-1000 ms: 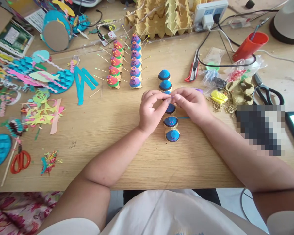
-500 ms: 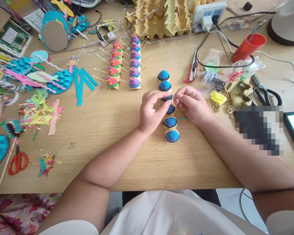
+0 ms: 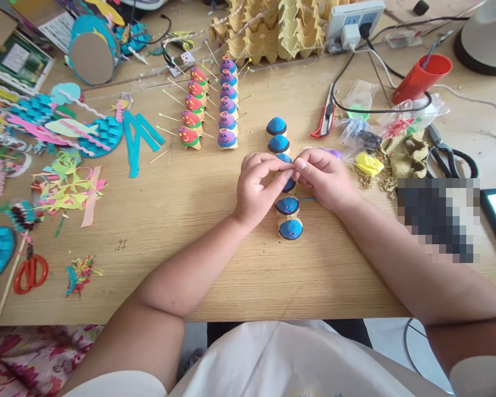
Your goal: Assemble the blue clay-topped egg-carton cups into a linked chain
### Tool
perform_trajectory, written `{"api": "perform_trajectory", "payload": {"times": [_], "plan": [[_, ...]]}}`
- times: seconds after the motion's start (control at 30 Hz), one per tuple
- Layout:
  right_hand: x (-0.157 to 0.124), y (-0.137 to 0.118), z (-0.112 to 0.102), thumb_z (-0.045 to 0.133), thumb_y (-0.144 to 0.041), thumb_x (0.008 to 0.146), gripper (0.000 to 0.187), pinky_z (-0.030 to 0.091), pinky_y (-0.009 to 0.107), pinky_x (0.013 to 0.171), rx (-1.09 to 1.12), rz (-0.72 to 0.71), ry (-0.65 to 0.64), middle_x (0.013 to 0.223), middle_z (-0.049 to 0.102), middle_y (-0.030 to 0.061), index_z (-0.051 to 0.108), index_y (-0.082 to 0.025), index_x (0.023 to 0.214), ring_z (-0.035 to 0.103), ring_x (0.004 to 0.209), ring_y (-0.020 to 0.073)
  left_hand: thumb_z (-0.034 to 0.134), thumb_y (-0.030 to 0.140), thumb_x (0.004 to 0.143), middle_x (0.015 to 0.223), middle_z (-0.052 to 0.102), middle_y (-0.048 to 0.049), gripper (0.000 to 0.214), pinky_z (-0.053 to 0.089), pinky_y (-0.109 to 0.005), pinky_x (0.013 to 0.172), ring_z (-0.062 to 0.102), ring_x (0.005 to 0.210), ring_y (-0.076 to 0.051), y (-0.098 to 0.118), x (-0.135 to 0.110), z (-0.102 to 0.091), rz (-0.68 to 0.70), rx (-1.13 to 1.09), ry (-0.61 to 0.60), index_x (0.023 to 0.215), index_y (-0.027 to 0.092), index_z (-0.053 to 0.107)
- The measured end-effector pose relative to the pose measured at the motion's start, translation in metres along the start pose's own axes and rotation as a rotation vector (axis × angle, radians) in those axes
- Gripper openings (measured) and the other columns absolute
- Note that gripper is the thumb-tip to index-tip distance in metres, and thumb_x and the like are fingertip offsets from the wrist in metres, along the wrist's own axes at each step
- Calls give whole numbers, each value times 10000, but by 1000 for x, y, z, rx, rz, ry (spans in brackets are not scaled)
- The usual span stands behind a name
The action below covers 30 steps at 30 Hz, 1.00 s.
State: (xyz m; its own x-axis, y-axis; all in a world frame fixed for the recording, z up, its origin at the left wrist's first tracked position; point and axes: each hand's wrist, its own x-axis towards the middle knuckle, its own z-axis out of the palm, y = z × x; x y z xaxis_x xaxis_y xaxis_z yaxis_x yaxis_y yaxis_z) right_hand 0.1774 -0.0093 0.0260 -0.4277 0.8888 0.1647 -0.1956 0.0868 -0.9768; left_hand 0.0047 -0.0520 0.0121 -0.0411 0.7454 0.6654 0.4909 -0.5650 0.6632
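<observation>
My left hand (image 3: 258, 187) and my right hand (image 3: 328, 179) meet at their fingertips above a row of egg-carton cups. Each hand is closed in a pinch; whatever lies between the fingers is too small to make out. The cups wear blue caps with dark rims, and my fingers partly cover the middle ones. The nearest blue cup (image 3: 290, 228) and the one behind it (image 3: 287, 205) bear small pink-purple face marks. At the far end stands a plain blue cup (image 3: 276, 126). A thin blue stick (image 3: 309, 199) lies between the row and my right wrist.
Red-green cups (image 3: 189, 137) and purple cups (image 3: 227, 138) with pins stand behind to the left. A utility knife (image 3: 326, 118), yellow clay (image 3: 368, 164), black-handled scissors (image 3: 452, 160) and a tilted red cup (image 3: 424, 80) lie rightward. Orange scissors (image 3: 31, 274) and paper scraps (image 3: 72, 193) lie left.
My right fingers have moved slightly left, so the fingertips of both hands now touch. The cups have stayed in place.
</observation>
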Motion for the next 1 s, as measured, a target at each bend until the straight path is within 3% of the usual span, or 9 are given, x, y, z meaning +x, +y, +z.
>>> {"api": "perform_trajectory", "payload": {"times": [0.13,0.5,0.83,1.0], "plan": [[-1,-4,0,745,-745,864,566,368,260,549,-45,26,-8,654,591,-14,668,-205,711,447,590,101,667,493,1025,971,776,-19,264,566,-361,985,724,991,-167,-1,0,0,-39,22,3,975,272,802],[1,-3,1,921,-605,753,478,372,237,541,106,89,14,685,651,-28,661,-205,786,449,560,78,682,476,1020,1033,789,-34,234,554,-370,1010,720,1037,-177,-4,-1,0,-64,-41,4,1042,271,792],[1,-2,0,741,-754,860,598,355,237,482,-20,39,78,558,569,-27,633,-201,660,435,503,77,682,448,1024,1047,802,-32,190,569,-374,989,727,1045,-179,-4,-1,1,-76,-51,4,1035,277,765],[2,-1,0,884,-700,739,536,407,226,488,25,89,85,659,698,1,705,-195,710,507,543,82,677,438,1028,1035,802,-28,177,570,-376,988,729,1038,-180,-5,-1,1,-69,-59,15,1037,285,766]]}}
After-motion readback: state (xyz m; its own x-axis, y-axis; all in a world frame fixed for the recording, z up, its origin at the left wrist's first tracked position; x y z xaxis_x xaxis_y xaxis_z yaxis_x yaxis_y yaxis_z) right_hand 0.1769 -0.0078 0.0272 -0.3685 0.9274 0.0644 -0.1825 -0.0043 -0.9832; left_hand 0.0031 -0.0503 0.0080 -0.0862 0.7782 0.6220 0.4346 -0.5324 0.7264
